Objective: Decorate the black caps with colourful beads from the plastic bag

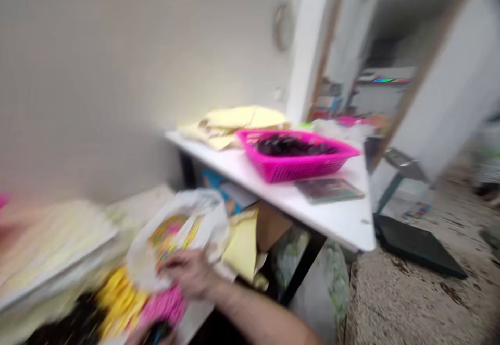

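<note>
The white surface [332,220] carried a pink basket [297,158], a stack of yellow papers [238,122] and a dark flat booklet [328,189].

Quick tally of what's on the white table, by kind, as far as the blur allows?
Pink basket, dark contents too blurred to count: 1
Pale yellow paper pile: 1
Flat dark card or tablet by the basket: 1
Total: 3, on the white table; clutter at the far end is unreadable.

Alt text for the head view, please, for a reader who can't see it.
Blurred frame: a hand rests on a white plastic bag of colourful items beside yellow and pink things, low at the left. Behind, a white table carries a pink basket with dark contents and yellow papers.
</note>
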Motion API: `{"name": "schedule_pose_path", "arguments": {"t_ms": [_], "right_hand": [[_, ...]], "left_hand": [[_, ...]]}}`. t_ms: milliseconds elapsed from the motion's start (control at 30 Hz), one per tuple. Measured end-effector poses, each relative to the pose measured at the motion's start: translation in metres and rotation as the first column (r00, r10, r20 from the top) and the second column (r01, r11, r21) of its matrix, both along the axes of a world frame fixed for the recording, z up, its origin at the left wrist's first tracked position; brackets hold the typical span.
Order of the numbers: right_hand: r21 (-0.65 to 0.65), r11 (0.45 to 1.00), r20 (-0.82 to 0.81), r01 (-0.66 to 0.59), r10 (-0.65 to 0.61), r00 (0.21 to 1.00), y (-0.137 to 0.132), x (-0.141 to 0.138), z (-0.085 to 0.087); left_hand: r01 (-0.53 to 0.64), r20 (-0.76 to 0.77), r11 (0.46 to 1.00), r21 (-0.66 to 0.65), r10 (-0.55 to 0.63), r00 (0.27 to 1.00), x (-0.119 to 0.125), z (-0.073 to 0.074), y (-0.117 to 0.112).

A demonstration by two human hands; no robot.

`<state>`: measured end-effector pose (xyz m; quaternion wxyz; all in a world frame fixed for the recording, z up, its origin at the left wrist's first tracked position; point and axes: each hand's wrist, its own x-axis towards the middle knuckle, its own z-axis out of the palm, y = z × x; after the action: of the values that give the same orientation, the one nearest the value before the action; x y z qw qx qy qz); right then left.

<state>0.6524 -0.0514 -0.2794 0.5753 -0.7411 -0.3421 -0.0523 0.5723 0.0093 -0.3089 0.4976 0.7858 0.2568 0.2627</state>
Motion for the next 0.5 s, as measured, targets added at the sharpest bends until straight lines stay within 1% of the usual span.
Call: {"name": "schedule_pose_path", "arguments": {"t_ms": [33, 67, 100, 133, 167, 200, 267, 367, 500], "right_hand": [[0.058, 0.996, -0.162, -0.073, 0.082, 0.983, -0.011, -0.016, -0.013], [0.137, 0.986, -0.3, -0.095, 0.133, 0.945, -0.024, -0.032, -0.023], [0.209, 0.975, -0.393, -0.082, 0.161, 0.905, -0.037, -0.044, -0.03], [0.262, 0.964, -0.436, -0.049, 0.164, 0.885, -0.049, -0.053, -0.033], [0.286, 0.957, -0.397, -0.05, 0.165, 0.903, -0.059, -0.059, -0.034], [0.281, 0.957, -0.342, -0.073, 0.17, 0.924, -0.068, -0.063, -0.034], [0.23, 0.963, -0.213, -0.142, 0.192, 0.958, -0.077, -0.067, -0.03], [0.148, 0.964, -0.097, -0.221, 0.236, 0.967, -0.074, -0.071, -0.03], [0.097, 0.947, -0.082, -0.306, 0.314, 0.946, -0.06, -0.071, -0.041]], "left_hand": [[-0.044, -0.054, 0.999, -0.029, 0.042, 0.998, -0.026, -0.006, -0.001], [-0.08, -0.099, 0.995, -0.057, 0.074, 0.992, -0.046, -0.01, -0.004], [-0.08, -0.09, 0.991, -0.11, 0.07, 0.993, -0.06, -0.012, -0.008], [-0.057, -0.055, 0.986, -0.159, 0.049, 0.997, -0.068, -0.014, -0.011], [-0.033, -0.013, 0.982, -0.186, 0.031, 0.999, -0.071, -0.016, -0.014], [-0.016, 0.02, 0.979, -0.201, 0.02, 1.0, -0.071, -0.018, -0.016], [0.011, 0.077, 0.976, -0.216, 0.005, 0.997, -0.068, -0.021, -0.019], [0.036, 0.121, 0.973, -0.228, -0.008, 0.993, -0.067, -0.024, -0.02], [0.088, 0.151, 0.969, -0.23, -0.054, 0.987, -0.073, -0.03, -0.018]]}}
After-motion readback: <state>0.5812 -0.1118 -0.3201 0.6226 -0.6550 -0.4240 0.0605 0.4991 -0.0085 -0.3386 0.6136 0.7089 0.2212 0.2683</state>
